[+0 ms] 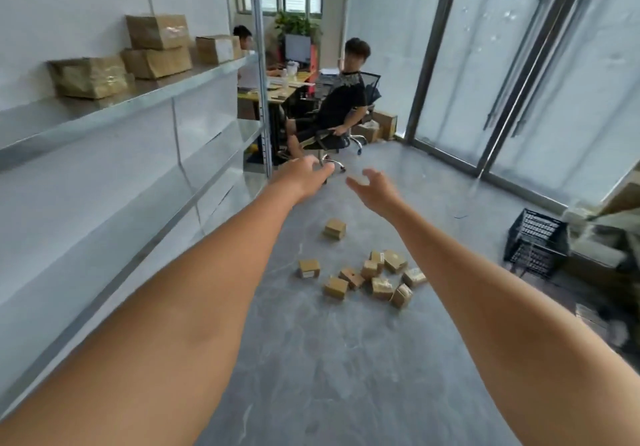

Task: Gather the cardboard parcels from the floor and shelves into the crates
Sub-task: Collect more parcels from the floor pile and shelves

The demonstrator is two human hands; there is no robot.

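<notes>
Bare floor (329, 359) between me and the small parcels (367, 274). Metal shelving (145, 99) lines my left; black crate (535, 243) stands at right. Seated person (341, 106) beyond.

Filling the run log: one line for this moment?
left hand empty | right hand empty | parcels on floor | boxes on shelf | crate right

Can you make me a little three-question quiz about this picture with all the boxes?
1. True or false: the left hand and the right hand hold nothing.
2. How many parcels on the top shelf? A two, B four, C seven.
3. Fill in: the black crate stands on the wearer's ____ side of the pile of floor parcels.

Key: 1 true; 2 B, counting the nearest shelf parcel; 3 right.
</notes>
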